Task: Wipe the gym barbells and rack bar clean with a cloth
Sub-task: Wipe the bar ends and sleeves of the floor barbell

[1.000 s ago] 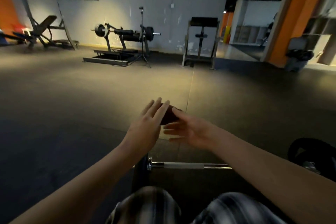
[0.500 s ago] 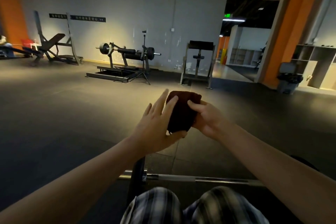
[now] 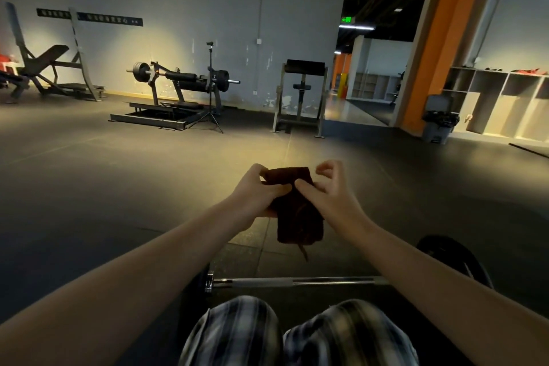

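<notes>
Holding the cloth point(image 3: 297, 217) up in front of the body, both hands work it well above the floor. The left hand point(image 3: 252, 193) grips its upper left corner, thumb across the front and fingers curled over the top edge. The right hand point(image 3: 329, 190) lays its thumb on the middle of the cloth and seems to pinch the right edge, though its upper fingers curl free of the fabric. The cloth hangs folded, a loose thread trailing from its lower edge. The barbell point(image 3: 297, 281) lies on the floor nearer than the hands, just beyond the knees point(image 3: 237, 333), with its long axis running left to right. A dark plate point(image 3: 457, 261) sits at its right end, and another is partly hidden behind the left forearm. The bare shaft lies almost directly beneath the cloth, so the coming move is probably a drop down and slightly nearer. Both hands are about equally close to it.
</notes>
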